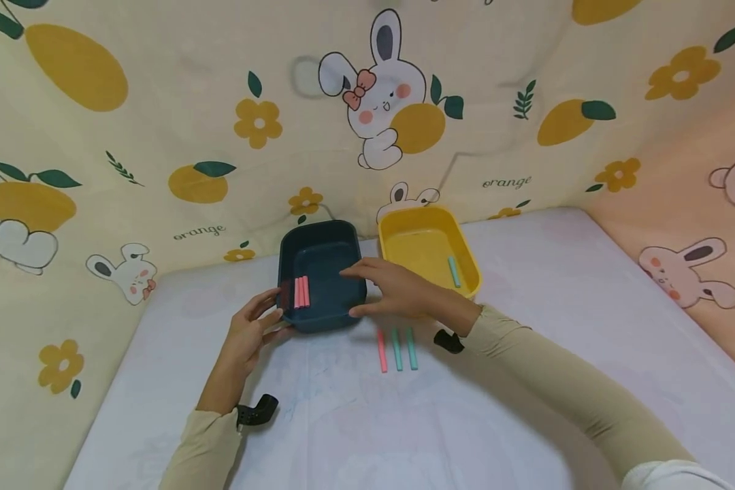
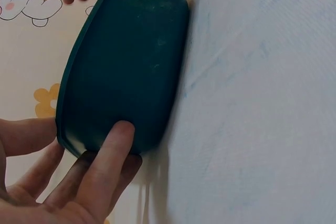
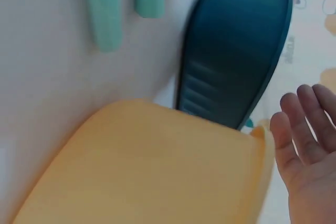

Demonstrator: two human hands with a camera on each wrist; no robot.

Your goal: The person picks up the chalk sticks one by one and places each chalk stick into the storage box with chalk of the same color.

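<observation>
My left hand point(image 1: 248, 333) holds the left front corner of a dark blue-green bin point(image 1: 324, 324), its fingers and thumb spread against the walls in the left wrist view. Several pink sticks point(image 1: 302, 292) lie side by side in that bin, near its left wall. Over the bin's right side is my right hand point(image 1: 398, 287), fingers and thumb apart with nothing between them. In front of the bins, one pink stick point(image 1: 382, 351) and two mint-green sticks point(image 1: 397, 350) lie on the table. A mint-green stick point(image 1: 454, 271) lies inside the yellow bin point(image 1: 413, 246).
The yellow bin stands just right of the dark one, both close to a patterned cloth backdrop point(image 1: 269, 197). A whitish cloth covers the table point(image 1: 343, 429). Black straps with devices point(image 1: 257, 410) sit at both wrists.
</observation>
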